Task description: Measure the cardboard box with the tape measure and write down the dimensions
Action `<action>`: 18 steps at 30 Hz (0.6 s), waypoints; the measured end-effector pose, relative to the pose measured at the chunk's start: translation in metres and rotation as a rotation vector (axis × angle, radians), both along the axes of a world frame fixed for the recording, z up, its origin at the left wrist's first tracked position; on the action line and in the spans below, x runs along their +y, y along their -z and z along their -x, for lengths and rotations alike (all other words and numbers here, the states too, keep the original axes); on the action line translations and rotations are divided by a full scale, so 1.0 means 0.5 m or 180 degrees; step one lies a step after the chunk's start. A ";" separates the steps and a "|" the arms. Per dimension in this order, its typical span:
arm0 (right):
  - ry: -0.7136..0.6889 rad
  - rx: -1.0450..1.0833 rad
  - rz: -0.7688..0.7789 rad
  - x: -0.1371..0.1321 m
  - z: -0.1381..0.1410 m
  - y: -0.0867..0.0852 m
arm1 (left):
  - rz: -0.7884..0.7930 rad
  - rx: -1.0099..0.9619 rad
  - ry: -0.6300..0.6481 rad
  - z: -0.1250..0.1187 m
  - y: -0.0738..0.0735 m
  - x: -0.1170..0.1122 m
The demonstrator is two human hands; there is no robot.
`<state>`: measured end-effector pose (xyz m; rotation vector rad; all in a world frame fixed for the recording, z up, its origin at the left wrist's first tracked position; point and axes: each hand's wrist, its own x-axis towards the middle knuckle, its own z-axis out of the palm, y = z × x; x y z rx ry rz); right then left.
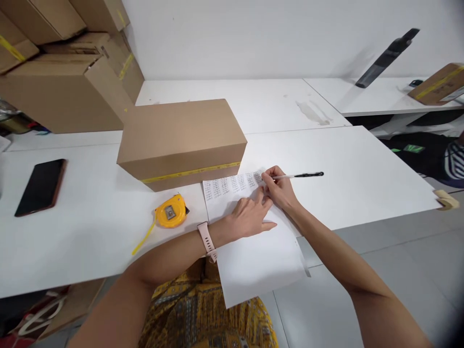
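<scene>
My right hand [278,187] is closed around a pen [302,175], its tip on the top right of a white sheet of paper [253,256] that carries rows of small handwritten figures. My left hand [250,216] lies flat on the sheet with fingers stretched out, holding it down; a pink watch is on that wrist. The sheet hangs over the table's front edge. A closed cardboard box [181,140] with a yellow tape band stands just behind the sheet.
A yellow tape measure [170,212] with its tape partly pulled out lies left of the sheet. A black phone [41,186] rests at the far left. Stacked cardboard boxes [65,63] fill the back left. Another box [437,83] sits on the table at the far right.
</scene>
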<state>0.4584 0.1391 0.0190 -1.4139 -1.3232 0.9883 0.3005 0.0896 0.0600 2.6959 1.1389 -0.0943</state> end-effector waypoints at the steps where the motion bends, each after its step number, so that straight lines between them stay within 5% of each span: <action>1: 0.0005 -0.0039 -0.0015 0.000 0.000 -0.002 | -0.0038 0.0012 0.0011 -0.002 -0.001 0.000; 18: 0.0142 -0.0711 -0.0259 0.011 -0.006 0.000 | -0.0277 -0.0005 -0.0068 -0.009 0.014 -0.004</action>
